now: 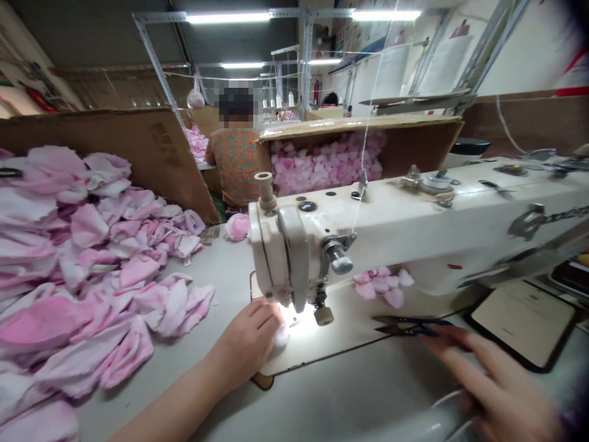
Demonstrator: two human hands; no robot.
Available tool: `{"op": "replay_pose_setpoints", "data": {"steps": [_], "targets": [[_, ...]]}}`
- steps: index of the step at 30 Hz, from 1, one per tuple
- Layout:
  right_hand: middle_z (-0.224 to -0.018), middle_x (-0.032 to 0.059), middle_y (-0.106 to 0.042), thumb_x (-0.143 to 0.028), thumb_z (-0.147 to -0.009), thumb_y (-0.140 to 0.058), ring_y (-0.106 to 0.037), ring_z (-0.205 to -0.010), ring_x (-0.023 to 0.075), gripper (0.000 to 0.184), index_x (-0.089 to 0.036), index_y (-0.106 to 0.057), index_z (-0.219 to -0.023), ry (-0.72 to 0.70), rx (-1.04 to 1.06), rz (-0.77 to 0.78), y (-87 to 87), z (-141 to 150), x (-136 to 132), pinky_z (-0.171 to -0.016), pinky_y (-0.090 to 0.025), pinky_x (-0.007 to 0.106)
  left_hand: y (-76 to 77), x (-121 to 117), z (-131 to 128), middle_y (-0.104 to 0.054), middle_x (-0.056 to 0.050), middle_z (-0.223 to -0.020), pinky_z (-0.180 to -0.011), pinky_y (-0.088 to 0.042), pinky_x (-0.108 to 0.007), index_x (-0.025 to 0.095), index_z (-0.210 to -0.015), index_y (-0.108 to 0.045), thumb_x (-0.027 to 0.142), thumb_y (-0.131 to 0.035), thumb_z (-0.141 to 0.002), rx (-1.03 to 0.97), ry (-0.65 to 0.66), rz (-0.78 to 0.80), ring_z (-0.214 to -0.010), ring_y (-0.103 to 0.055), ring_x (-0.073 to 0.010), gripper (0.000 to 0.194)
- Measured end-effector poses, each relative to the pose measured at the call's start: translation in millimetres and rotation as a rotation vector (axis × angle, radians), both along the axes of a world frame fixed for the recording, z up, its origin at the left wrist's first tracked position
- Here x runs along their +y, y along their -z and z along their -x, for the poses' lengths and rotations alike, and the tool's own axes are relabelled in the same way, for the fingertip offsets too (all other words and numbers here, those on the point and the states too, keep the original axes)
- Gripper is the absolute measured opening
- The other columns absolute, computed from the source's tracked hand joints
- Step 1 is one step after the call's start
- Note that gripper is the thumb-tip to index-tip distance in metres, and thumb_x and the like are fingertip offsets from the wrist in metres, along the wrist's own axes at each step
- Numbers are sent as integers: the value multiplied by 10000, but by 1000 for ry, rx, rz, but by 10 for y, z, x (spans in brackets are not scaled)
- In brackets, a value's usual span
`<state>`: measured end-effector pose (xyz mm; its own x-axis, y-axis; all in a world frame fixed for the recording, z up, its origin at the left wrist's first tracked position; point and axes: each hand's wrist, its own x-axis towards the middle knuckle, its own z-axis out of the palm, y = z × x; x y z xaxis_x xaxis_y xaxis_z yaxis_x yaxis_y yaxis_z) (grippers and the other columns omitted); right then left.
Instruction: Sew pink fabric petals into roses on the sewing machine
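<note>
My left hand [252, 337] is closed on a small pink and white fabric piece [281, 335], beside the lit needle area of a white sewing machine [391, 227]. Its fingers hide most of the piece. To the right, my right hand [492, 374] is slightly blurred, with fingers stretched out and apart. Its fingertips are at the dark handle end of the thread snips [407, 326], whose blades point left over the machine bed's front edge. Several small pink pieces [384, 285] lie on the bed behind the snips, under the machine arm.
A large heap of pink and white fabric pieces [92, 264] covers the left of the table, against a cardboard panel [133, 147]. Behind the machine stands a cardboard box [414, 144] of small pink pieces. A person [237, 159] sits beyond. A dark-edged pad [524, 322] lies at right.
</note>
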<state>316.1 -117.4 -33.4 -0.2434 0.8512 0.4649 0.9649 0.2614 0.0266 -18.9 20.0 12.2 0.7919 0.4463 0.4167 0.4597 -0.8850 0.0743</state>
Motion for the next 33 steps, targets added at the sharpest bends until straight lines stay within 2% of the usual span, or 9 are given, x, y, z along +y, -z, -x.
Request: {"op": "replay_pose_setpoints", "data": {"steps": [3, 6, 8, 11, 14, 16, 21, 28, 33], "targets": [[-1000, 80, -560, -9, -623, -354, -566, -770, 172, 608, -230, -430, -1184, -230, -33, 137, -231, 628, 317, -606, -440, 255, 2, 8, 30, -519, -66, -783, -695, -428, -299, 125, -870, -503, 11, -336, -754, -38, -29, 39, -767, -454, -179, 233], [-811, 22, -587, -83, -711, -402, -551, -599, 145, 404, -230, -501, -1075, -424, -46, 385, -396, 1087, 623, -513, -386, 252, -11, 13, 58, -514, -71, -787, -693, -430, -290, 141, -741, -490, 25, -379, -717, -99, -67, 87, -807, -465, -183, 162], [-775, -2, -593, -149, -737, -451, -550, -589, 146, 325, -237, -504, -1045, -474, -13, 467, -448, 1298, 785, -492, -342, 252, -29, 15, 64, -524, -71, -802, -692, -432, -287, 149, -713, -487, 44, -402, -716, -140, -90, 104, -824, -473, -183, 135], [-812, 12, -612, -195, -751, -476, -563, -655, 159, 371, -205, -442, -1120, -498, 25, 474, -462, 1501, 944, -479, -298, 249, -62, 23, 54, -540, -52, -776, -681, -434, -287, 163, -708, -506, 97, -441, -740, -223, -142, 122, -804, -486, -175, 98], [-838, 12, -611, -218, -789, -454, -558, -684, 146, 299, -205, -447, -1087, -498, 57, 467, -443, 1587, 1008, -447, -251, 234, -93, 28, 46, -556, -34, -731, -695, -431, -300, 175, -673, -511, 127, -478, -736, -285, -181, 117, -793, -494, -173, 86], [-808, -12, -603, -215, -794, -452, -548, -673, 129, 190, -222, -484, -981, -510, 77, 485, -425, 1592, 1012, -443, -236, 224, -113, 16, 53, -573, -26, -721, -742, -416, -323, 176, -689, -523, 125, -478, -745, -265, -147, 69, -812, -496, -176, 88], [-730, -37, -587, -159, -760, -454, -539, -634, 113, 152, -222, -483, -896, -505, 128, 510, -386, 1554, 975, -471, -249, 237, -126, -56, 64, -586, -20, -727, -875, -334, -387, 154, -752, -533, 84, -393, -808, -11, -6, -78, -837, -490, -171, 166], [-745, -15, -599, -196, -787, -408, -539, -607, 131, 319, -177, -411, -1106, -538, 65, 464, -375, 1572, 923, -465, -220, 279, 7, -60, -39, -575, -31, -761, -849, -372, -385, 177, -757, -560, 153, -446, -800, -36, -189, -4, -814, -489, -182, 125], [-715, -34, -594, -214, -753, -441, -536, -594, 129, 230, -190, -464, -980, -500, 86, 485, -397, 1565, 914, -459, -215, 287, 58, -88, -80, -604, -19, -812, -889, -343, -417, 187, -860, -572, 166, -370, -853, -35, -166, -45, -802, -512, -173, 203]]}}
